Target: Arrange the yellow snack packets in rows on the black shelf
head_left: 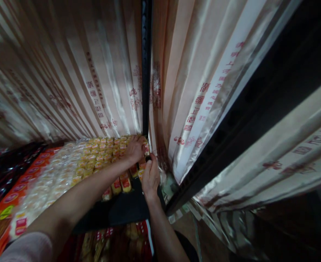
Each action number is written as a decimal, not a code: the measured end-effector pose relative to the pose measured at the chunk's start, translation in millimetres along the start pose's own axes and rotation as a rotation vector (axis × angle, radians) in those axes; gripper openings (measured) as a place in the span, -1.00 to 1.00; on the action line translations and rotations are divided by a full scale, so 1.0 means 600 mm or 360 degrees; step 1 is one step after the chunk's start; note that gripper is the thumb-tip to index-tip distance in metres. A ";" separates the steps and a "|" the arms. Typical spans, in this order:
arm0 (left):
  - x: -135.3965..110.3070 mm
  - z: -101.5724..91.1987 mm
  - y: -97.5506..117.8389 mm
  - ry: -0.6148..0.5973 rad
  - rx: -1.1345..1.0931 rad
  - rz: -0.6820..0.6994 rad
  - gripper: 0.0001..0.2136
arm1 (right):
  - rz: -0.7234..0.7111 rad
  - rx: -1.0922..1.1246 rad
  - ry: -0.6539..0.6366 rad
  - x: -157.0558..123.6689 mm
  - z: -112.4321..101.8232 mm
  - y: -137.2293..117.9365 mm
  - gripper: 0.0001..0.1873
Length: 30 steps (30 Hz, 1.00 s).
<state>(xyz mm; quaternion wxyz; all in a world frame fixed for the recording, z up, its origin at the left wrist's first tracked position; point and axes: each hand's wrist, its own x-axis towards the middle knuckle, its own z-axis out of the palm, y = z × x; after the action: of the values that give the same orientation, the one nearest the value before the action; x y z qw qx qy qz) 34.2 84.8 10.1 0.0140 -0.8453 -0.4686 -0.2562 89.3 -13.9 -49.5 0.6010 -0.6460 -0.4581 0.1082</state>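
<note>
My left hand (135, 148) reaches across a shelf of small yellow and red snack packets (103, 154) and is closed on a packet (146, 148) at the row's right end, beside a black upright post (146, 69). My right hand (150, 176) is just below it, fingers curled in a pinch near the same packet at the post's foot. What the right fingers hold is hidden.
Tall bundles wrapped in shiny beige film with red printing (198, 102) stand behind and to the right. A black shelf board (122, 209) lies under the packets. Orange and white packages (18, 189) lie at the left. More goods sit on a lower shelf (114, 243).
</note>
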 end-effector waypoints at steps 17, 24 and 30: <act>-0.169 -0.042 0.025 -0.0695 -0.0046 -0.0050 -0.79 | -0.0133 -0.0646 -0.0132 -0.040 -0.038 -0.006 -0.65; -0.134 -0.082 0.018 -0.0619 -0.0075 -0.0107 -0.85 | -0.0275 -0.0652 -0.0220 -0.040 -0.044 -0.021 -0.70; -0.063 -0.106 0.012 -0.0384 -0.0118 -0.0100 -0.87 | -0.0367 -0.0781 -0.0102 -0.010 -0.021 -0.055 -0.56</act>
<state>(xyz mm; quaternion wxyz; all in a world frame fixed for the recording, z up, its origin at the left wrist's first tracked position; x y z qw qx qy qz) -3.2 34.1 49.9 -0.0817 -0.8549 -0.4833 -0.1701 79.4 -31.4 -19.9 0.4200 -0.7121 -0.5599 -0.0549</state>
